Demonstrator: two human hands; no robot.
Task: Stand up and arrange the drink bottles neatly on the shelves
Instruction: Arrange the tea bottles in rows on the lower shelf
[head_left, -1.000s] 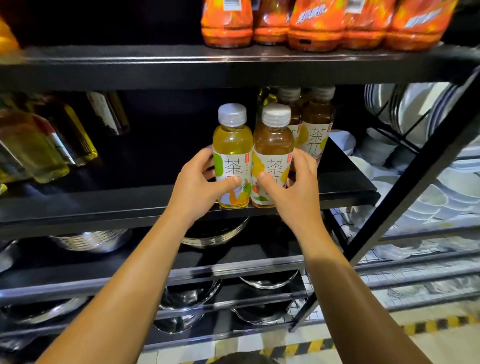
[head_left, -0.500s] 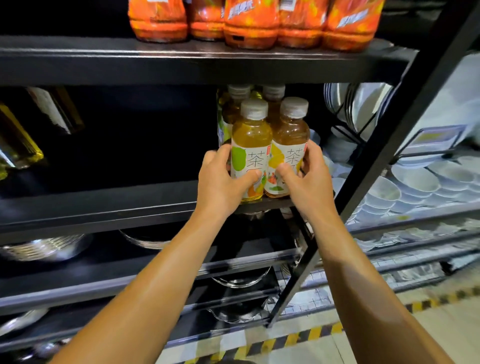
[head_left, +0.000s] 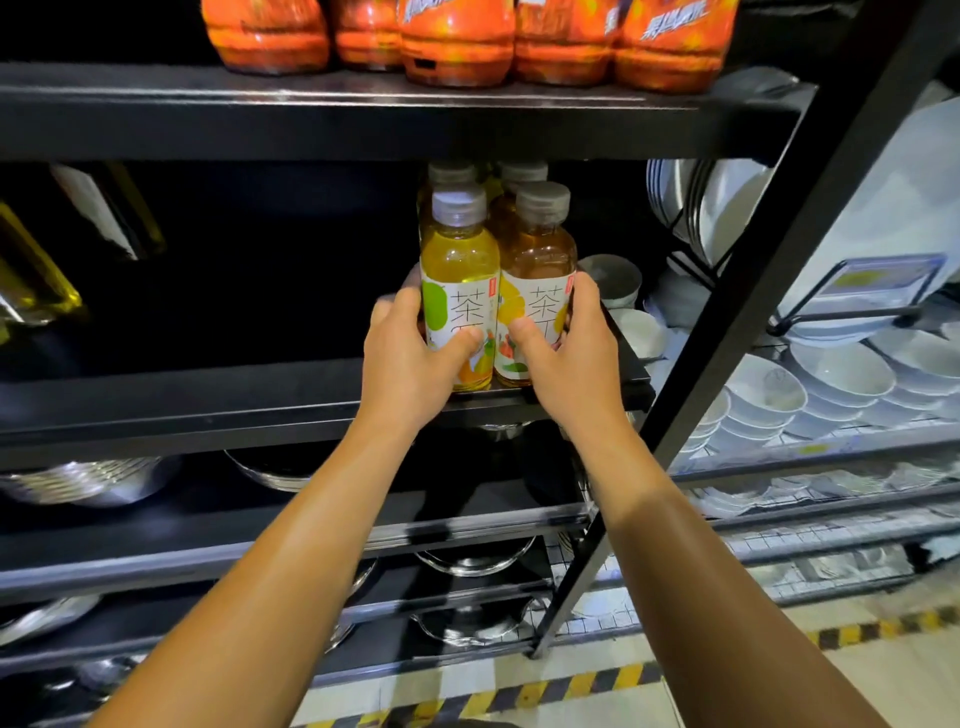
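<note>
Head view: a person stands before a black metal shelving rack (head_left: 363, 405), both bare forearms reaching to its middle shelf.
Left hand: the left hand (head_left: 410, 358) curls round the label of a yellow-green clear plastic tea bottle with a pale grey cap (head_left: 457, 275), thumb across the front.
Right hand: the right hand (head_left: 566, 353) curls round the amber clear plastic tea bottle with a grey cap (head_left: 540, 280), thumb on the label, fingers at its right side.
Bottle position: both stand upright, touching each other, at the front right end of the middle shelf; two more capped tea bottles (head_left: 485, 179) stand directly behind them.
Surroundings: orange-wrapped large drink bottles (head_left: 457, 41) line the shelf above; white ceramic bowls (head_left: 769, 395) are stacked on the neighbouring rack to the right.
Step in hand: judged to be squaring the front pair into line with the pair behind.
Next move: likely a small push to set the bases flush and labels forward, then letting go without tipping either; the shelf's right edge is close, so the amber bottle has little room.
</note>
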